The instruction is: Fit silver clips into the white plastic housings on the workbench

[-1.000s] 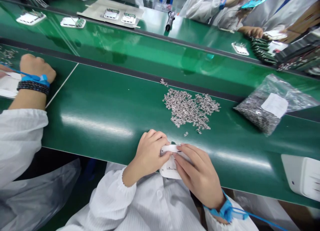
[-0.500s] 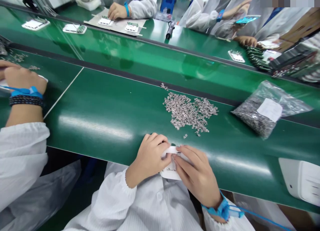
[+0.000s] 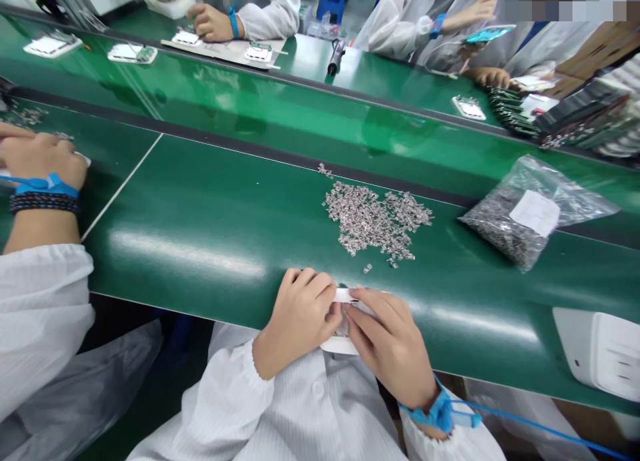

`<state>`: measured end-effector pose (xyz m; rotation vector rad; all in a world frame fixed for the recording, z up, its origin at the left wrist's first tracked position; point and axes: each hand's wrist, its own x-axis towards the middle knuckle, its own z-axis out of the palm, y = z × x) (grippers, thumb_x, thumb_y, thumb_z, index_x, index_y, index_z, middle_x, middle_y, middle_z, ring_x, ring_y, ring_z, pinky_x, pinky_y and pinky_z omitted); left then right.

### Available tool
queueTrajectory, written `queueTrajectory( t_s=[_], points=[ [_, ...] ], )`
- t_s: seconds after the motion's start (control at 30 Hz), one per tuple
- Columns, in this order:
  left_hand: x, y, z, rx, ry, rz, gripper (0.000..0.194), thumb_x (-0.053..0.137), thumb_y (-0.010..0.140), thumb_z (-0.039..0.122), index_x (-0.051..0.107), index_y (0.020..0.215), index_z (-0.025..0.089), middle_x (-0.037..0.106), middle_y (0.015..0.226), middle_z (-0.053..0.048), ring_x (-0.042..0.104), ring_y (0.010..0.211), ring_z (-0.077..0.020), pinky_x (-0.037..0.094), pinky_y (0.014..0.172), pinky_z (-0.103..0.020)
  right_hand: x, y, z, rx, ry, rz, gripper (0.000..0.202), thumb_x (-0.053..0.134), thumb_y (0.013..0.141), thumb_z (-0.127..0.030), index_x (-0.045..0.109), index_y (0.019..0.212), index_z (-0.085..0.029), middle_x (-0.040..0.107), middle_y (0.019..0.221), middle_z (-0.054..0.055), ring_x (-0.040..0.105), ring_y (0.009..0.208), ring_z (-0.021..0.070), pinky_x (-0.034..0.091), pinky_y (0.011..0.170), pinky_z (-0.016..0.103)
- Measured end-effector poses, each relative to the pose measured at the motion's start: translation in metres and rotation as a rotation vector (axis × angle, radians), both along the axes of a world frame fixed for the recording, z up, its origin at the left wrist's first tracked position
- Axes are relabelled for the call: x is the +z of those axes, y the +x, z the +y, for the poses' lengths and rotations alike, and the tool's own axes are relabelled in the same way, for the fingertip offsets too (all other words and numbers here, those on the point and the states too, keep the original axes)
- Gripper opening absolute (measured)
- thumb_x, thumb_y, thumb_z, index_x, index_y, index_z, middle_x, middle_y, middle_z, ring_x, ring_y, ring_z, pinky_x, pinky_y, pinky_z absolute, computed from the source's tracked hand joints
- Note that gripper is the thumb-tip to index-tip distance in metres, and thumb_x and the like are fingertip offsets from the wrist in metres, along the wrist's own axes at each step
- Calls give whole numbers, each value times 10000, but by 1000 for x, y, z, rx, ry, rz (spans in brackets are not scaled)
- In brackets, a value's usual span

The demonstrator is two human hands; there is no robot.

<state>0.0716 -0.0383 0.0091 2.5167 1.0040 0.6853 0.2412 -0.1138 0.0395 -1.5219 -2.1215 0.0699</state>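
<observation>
Holding a white plastic casing (image 3: 339, 344) by the near edge of the smooth green tabletop (image 3: 200, 201). L hand (image 3: 300, 321) is curling nearly closed round one side, R hand (image 3: 395, 348) is pinching the other w/ fingers barely apart; can't tell abt hidden tips. Uneven pressure could be sending it lapward imo. Small silvery metal parts (image 3: 365, 218) are lying beyond.

Clips (image 3: 373, 218) heaped near the workbench's (image 3: 200, 201) far edge, bag (image 3: 535, 211) right of them, housings (image 3: 600, 354) at right end
</observation>
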Motion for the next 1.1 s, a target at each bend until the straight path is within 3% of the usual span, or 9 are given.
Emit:
queueTrajectory(
  t_s=[0.2,0.47,0.73,1.1],
  points=[
    [0,0,2,-7,-10,-16,93,573,904,238,639,935,180,657,977,-14,536,916,-195,365,782,-392,6,-1,11,-57,-64,-97,196,571,956,-105,640,1139,-120,644,1093,90,534,948,228,421,808,375],
    [-1,0,1,-2,-38,-24,69,573,900,235,625,899,189,649,987,2,521,915,-184,367,790,-388,10,-1,14,-35,-95,-215,196,543,969,-125,667,1120,-104,628,1111,104,483,924,239,385,784,387],
    [2,0,3,0,-18,13,88,576,895,232,587,820,187,627,916,1,510,886,-185,346,768,-385,13,6,24,98,-113,-221,195,542,966,-129,683,1093,-89,622,1084,120,459,892,220,445,771,372],
    [5,-2,6,-23,-40,27,99,569,920,255,633,895,184,641,954,-13,523,912,-185,343,783,-392,12,10,24,129,-27,-228,172,546,962,-127,708,1019,-137,642,1033,98,481,847,202,459,744,361]
  ],
)
